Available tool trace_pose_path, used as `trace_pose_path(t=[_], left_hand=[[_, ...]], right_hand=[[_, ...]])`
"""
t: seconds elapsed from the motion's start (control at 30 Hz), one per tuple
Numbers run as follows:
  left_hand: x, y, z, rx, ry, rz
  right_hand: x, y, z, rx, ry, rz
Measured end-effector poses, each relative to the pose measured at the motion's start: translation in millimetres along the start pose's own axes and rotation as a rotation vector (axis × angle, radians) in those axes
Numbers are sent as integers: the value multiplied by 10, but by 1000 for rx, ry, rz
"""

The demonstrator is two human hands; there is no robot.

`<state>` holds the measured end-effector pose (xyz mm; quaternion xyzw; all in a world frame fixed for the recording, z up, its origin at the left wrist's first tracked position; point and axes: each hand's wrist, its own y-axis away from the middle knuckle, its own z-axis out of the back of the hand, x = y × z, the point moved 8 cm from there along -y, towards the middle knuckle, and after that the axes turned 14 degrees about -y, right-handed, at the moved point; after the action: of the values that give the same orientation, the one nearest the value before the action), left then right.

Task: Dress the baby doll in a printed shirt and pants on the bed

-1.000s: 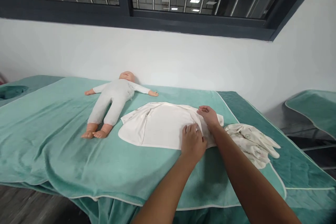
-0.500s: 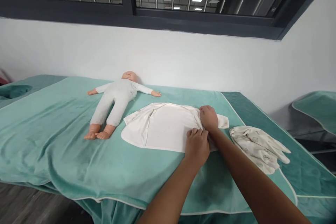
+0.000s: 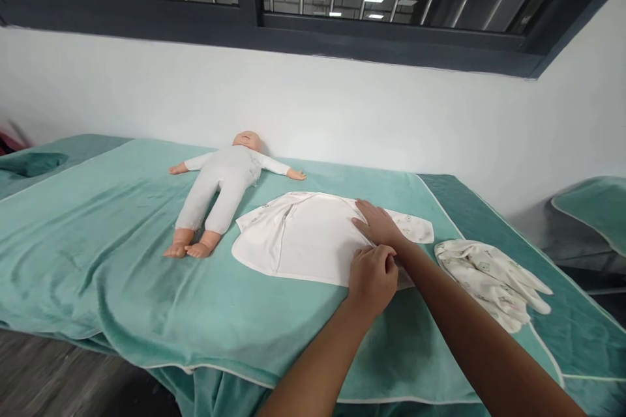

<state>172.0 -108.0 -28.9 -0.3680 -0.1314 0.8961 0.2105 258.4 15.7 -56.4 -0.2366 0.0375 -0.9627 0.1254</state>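
A white baby shirt with small prints on its sleeves lies spread on the green blanket, its inner side up. My right hand rests flat on the right part of the shirt near the sleeve, fingers stretched out. Just in front of it, my left hand is closed, its fingers curled on the shirt's right front edge; the fingertips are partly hidden. A baby doll in a white body suit lies on its back to the left of the shirt, arms spread.
A crumpled printed baby garment lies to the right of my forearms. The green blanket covers the bed and hangs over its front edge. A white wall and a barred window stand behind. Another green-covered surface is at far right.
My right hand has shifted left on the shirt, and its curled fingers have straightened to lie flat. My left hand stays closed at the shirt's edge. The view has shifted slightly.
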Motion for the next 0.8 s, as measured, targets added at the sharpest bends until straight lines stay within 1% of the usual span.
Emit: trace_pose_path(t=[0.1,0.17,0.2,0.27,0.3,0.4,0.47,0.5,0.57,0.67,0.73,0.8], left_hand=[[120,55,164,-52,94,17],[260,103,359,-98,87,-12],[353,124,486,-126,58,-34],[608,156,801,-210,-10,-44],[765,164,975,-255,-48,-27],[1263,179,1492,-382,-221,88],[1557,196,1743,-415,-344,183],[1679,208,1820,-407,-394,223],[1873,250,1888,-363,-471,290],[2018,337,1848,-264,-582,335],[2016,377,1800,-191,-682,296],[1982,386,1793,-119,-770,218]], right_hand=[[12,34,25,15,41,-29],[92,79,70,-8,86,-14],[163,98,90,-26,105,9],[368,109,105,-58,107,78],[491,95,96,-68,76,113],[866,-52,8,-81,-109,157],[1100,-218,-95,-88,-208,154],[1211,-311,-160,-88,-234,156],[1411,-496,-307,-78,-251,177],[1586,-732,-527,-52,-273,205],[1602,-862,-634,-40,-290,202],[1570,-997,-687,-31,-319,184]])
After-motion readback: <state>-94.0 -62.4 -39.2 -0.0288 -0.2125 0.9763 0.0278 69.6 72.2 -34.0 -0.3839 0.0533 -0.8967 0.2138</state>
